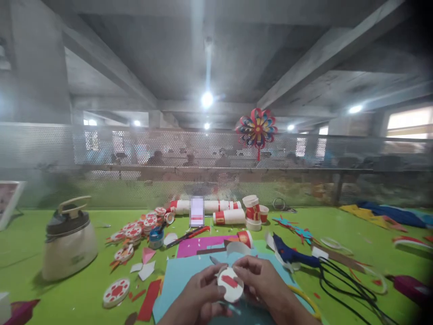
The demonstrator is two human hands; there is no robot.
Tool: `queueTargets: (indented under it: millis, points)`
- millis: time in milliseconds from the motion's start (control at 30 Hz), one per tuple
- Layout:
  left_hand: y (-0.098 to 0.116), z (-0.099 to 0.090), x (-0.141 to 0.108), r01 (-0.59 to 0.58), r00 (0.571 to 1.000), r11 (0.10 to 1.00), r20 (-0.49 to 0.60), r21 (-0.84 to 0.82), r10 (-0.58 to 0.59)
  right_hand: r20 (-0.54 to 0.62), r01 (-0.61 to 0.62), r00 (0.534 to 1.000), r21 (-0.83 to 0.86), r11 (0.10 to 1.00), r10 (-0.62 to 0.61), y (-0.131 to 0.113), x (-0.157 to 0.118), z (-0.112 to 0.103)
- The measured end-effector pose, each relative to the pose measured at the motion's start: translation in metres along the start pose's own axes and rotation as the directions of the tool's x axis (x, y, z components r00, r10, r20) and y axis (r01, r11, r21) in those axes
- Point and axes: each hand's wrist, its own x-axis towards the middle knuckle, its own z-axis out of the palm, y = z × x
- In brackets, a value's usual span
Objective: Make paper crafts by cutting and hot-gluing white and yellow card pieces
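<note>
A small white paper disc (pixel 233 294) with a red patch on its face is held between both hands, over light blue paper (pixel 177 275). My left hand (pixel 204 291) grips its left edge, thumb on the front. The fingers of my right hand (pixel 259 282) close on its upper right edge. Yellow scissor handles (pixel 306 300) show beside my right wrist. Left of the blue paper lie a white disc with red dots (pixel 116 292) and a red paper strip (pixel 149 300).
A beige kettle (pixel 71 250) stands at the left. Dotted discs (pixel 133 231), a blue jar (pixel 156 238) and paper cups (pixel 252 212) sit farther back. At the right are a blue glue gun (pixel 294 253) and its black cable (pixel 345 286). A mesh partition (pixel 209 180) runs behind.
</note>
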Motion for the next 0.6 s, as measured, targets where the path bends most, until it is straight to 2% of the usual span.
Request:
queueTargets:
  millis: [100, 233, 433, 600]
  points:
    - [-0.011, -0.007, 0.005, -0.057, 0.998, 0.998, -0.028, -0.004, 0.057, -0.038, -0.021, 0.999, -0.011, 1.0, 0.02, 0.003, 0.002, 0.0]
    - [-0.023, -0.016, 0.012, -0.151, 0.987, 0.986, -0.043, 0.066, 0.154, -0.018, 0.006, 1.0, -0.015, 1.0, -0.006, 0.01, 0.005, 0.0]
    - [-0.022, -0.018, 0.014, -0.132, 0.983, 0.983, -0.108, 0.124, 0.146, -0.019, 0.036, 0.999, -0.003, 0.999, -0.036, 0.012, 0.005, 0.004]
    - [-0.018, -0.015, 0.012, -0.084, 0.986, 0.989, -0.131, 0.119, 0.1, -0.063, 0.008, 0.998, 0.012, 1.0, -0.008, 0.008, 0.005, 0.003]
